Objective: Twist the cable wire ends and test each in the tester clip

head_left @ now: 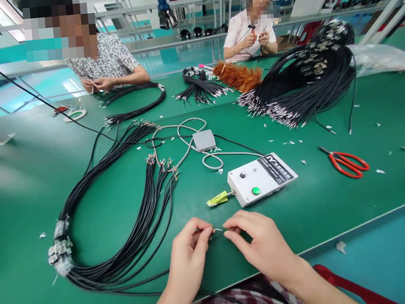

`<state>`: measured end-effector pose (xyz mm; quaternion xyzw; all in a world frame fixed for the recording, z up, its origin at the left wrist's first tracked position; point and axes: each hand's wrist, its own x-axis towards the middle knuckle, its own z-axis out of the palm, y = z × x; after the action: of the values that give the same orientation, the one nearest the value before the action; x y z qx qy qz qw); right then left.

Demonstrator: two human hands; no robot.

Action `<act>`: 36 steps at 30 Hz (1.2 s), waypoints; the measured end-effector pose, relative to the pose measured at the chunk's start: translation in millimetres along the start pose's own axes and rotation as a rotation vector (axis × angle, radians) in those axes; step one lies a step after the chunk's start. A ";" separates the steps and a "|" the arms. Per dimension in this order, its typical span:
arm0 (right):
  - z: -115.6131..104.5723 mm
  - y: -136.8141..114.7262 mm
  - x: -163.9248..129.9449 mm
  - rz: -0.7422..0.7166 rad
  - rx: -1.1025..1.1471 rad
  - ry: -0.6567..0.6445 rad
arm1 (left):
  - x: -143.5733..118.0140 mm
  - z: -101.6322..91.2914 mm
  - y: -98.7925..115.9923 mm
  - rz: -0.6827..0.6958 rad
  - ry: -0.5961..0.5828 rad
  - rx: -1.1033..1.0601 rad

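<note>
My left hand [190, 252] pinches the end of a thin cable between thumb and forefinger. A short, light-coloured wire tip [218, 229] sticks out to the right of those fingers. My right hand [257, 234] is just beside that tip, thumb and forefinger slightly apart with a small gap between them. To the left, a looped bundle of black cables [96, 199] lies on the bench, wrapped in clear plastic around its connectors. Beyond my hands lies a white box [253, 180] with a green button, a knob and a yellow-green clip [217, 199] at its front.
Red-handled scissors [348, 163] lie to the right on the green bench [322, 222]. A grey pedal-like block [204, 140] sits amid looped cord. Farther back are a large black cable heap [310, 81], an orange-brown duster [240, 75] and two people at work. Scraps are scattered about.
</note>
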<state>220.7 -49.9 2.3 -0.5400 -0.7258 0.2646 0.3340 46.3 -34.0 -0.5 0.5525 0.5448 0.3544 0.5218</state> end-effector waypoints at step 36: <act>-12.3 23.1 71.7 -0.535 -0.842 -0.067 | 45.7 -8.0 6.6 0.176 0.072 0.285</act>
<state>230.2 25.7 7.2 -0.4143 -0.8930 -0.1292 0.1195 47.3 12.9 -0.7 0.6534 0.5572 0.3376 0.3855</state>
